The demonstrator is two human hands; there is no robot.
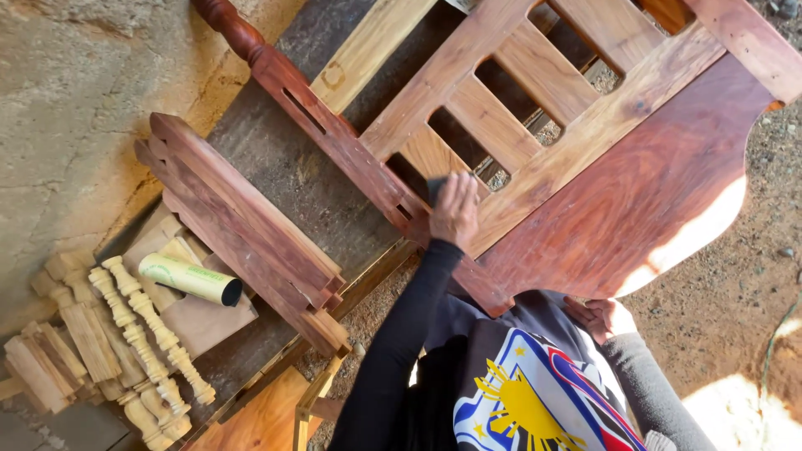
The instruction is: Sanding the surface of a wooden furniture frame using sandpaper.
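Pressing down flat near the centre of the view, the left hand [455,209] is being held with its fingers together over a small dark sanding pad [435,189], whose edge is showing at the fingertips, toward eleven o'clock from the knuckles. The pad is being kept against the reddish wooden headboard [635,192] just where the turned post [334,138] is meeting the slatted section [493,125], probably so that even pressure is being spread over the joint. The headboard is being laid across a rough bench [276,167], tilted from ten o'clock to four o'clock, which is bringing its face up within reach. At five o'clock the right hand [603,317] is being rested against the panel's lower edge, seemingly to steady it; whether its fingers are curled or spread cannot be told. At eight o'clock a pale green roll [190,279] and a heap of turned pale spindles [150,334] are lying beside a second dark red frame piece [242,225], well apart from both hands.
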